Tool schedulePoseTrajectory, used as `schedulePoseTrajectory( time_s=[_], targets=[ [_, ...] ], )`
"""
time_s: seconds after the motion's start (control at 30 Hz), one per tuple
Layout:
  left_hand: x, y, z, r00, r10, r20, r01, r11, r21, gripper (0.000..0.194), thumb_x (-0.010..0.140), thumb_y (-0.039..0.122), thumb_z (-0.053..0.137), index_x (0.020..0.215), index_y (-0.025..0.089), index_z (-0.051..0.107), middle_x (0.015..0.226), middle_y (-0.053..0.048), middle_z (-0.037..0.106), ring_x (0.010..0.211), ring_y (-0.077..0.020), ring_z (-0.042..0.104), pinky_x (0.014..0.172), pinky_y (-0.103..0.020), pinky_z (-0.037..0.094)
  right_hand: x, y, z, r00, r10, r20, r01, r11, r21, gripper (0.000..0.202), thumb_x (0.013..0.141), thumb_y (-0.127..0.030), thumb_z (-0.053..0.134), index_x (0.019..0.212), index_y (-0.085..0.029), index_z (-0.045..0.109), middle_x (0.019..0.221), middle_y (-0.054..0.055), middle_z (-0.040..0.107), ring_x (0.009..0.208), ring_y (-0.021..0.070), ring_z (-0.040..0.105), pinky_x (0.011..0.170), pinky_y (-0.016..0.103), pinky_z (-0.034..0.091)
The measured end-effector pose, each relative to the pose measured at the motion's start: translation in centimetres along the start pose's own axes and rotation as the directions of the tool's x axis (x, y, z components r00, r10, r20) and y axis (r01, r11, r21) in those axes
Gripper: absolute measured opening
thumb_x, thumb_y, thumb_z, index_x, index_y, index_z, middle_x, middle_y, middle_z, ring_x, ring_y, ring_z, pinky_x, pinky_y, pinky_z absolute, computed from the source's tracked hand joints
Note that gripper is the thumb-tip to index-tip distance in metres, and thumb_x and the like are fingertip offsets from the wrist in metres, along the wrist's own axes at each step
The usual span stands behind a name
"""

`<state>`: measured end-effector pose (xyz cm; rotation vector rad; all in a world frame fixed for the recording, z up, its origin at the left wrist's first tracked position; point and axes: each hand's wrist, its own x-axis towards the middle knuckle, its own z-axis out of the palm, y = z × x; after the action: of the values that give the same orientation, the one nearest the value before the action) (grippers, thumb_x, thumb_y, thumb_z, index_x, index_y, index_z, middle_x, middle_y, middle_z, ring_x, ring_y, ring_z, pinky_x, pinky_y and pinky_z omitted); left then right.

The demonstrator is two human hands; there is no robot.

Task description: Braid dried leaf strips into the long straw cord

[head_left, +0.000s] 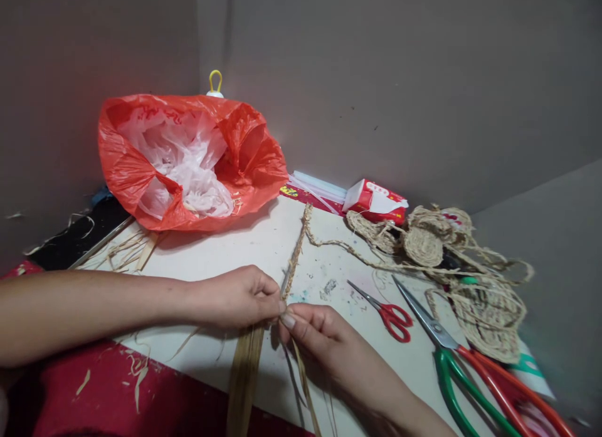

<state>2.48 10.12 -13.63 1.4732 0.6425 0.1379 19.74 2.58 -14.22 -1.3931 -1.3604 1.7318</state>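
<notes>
A braided straw cord [297, 252] runs down the white board toward both hands, which meet at its near end. My left hand [254, 296] pinches the braid's end, its fingers closed. Touching it from the right, my right hand [313, 327] also grips the strands between thumb and fingers. A wide flat straw strip [244, 377] hangs below my left hand, and narrower loose strands [303, 377] trail below my right hand. The exact crossing of the strands is hidden by the fingertips.
A red plastic bag [126, 180] holding white plastic stands at the back left. Small red scissors [388, 311] and large shears [442, 340] lie to the right, beside coiled braid [423, 246]. A red tissue pack [371, 202] rests behind; straw scraps [136, 246] lie left.
</notes>
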Motion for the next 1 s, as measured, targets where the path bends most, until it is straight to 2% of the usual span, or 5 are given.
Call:
schedulePoseTrajectory(
  time_s=[0.43, 0.6, 0.7, 0.87, 1.0],
  targets=[
    [-0.5, 2.1, -1.5, 0.994, 0.036, -0.1, -0.057, 0.976, -0.21, 0.021, 0.075, 0.031, 0.062, 0.066, 0.012, 0.059, 0.051, 0.005, 0.047, 0.045, -0.0046, 0.034, 0.044, -0.018, 0.024, -2.6, -3.7, -2.6, 0.997, -0.039, 0.069, 0.057, 0.959, -0.276, 0.043, 0.088, -0.052, 0.045, 0.081, -0.016, 0.067, 0.053, -0.002, 0.043, 0.052, 0.0115, 0.043, 0.052, 0.023, 0.036],
    [-0.7, 2.8, -3.3, 0.999, -0.042, 0.015, 0.045, 0.911, -0.41, 0.022, 0.069, 0.032, 0.07, 0.066, 0.016, 0.056, 0.035, 0.011, 0.027, 0.032, -0.0037, 0.016, 0.035, -0.019, 0.009, -1.1, -2.2, -4.6, 0.946, -0.081, -0.314, -0.016, 0.956, -0.295, 0.038, 0.085, -0.052, 0.047, 0.086, -0.016, 0.06, 0.056, -0.002, 0.052, 0.047, 0.0119, 0.048, 0.045, 0.023, 0.035],
    [-0.6, 2.8, -4.1, 0.996, -0.018, 0.086, 0.058, 0.868, -0.492, 0.026, 0.065, 0.03, 0.075, 0.063, 0.016, 0.053, 0.038, 0.012, 0.023, 0.035, -0.0023, 0.012, 0.036, -0.018, 0.006, 0.5, -0.9, -2.7, 0.94, -0.039, -0.339, -0.116, 0.898, -0.424, 0.032, 0.082, -0.045, 0.051, 0.066, -0.018, 0.052, 0.05, -0.003, 0.047, 0.043, 0.0113, 0.045, 0.043, 0.023, 0.032],
    [-0.4, 2.4, -4.8, 0.994, 0.054, 0.098, 0.004, 0.861, -0.509, 0.031, 0.06, 0.025, 0.078, 0.06, 0.016, 0.048, 0.041, 0.012, 0.023, 0.036, -0.0012, 0.011, 0.037, -0.018, 0.003, 1.9, -0.6, 2.5, 0.886, -0.242, -0.396, -0.08, 0.76, -0.645, 0.022, 0.072, -0.034, 0.065, 0.063, -0.018, 0.052, 0.057, -0.001, 0.053, 0.054, 0.0125, 0.043, 0.052, 0.025, 0.031],
    [-0.3, 1.8, -4.8, 0.991, 0.085, 0.107, -0.022, 0.869, -0.494, 0.036, 0.058, 0.033, 0.079, 0.063, 0.016, 0.048, 0.043, 0.012, 0.023, 0.037, -0.0012, 0.012, 0.038, -0.018, 0.004, 2.2, -0.6, 4.3, 0.905, -0.178, -0.386, 0.023, 0.928, -0.373, 0.019, 0.069, -0.028, 0.066, 0.061, -0.017, 0.052, 0.06, -0.001, 0.055, 0.06, 0.0127, 0.045, 0.055, 0.024, 0.032]
  ],
)
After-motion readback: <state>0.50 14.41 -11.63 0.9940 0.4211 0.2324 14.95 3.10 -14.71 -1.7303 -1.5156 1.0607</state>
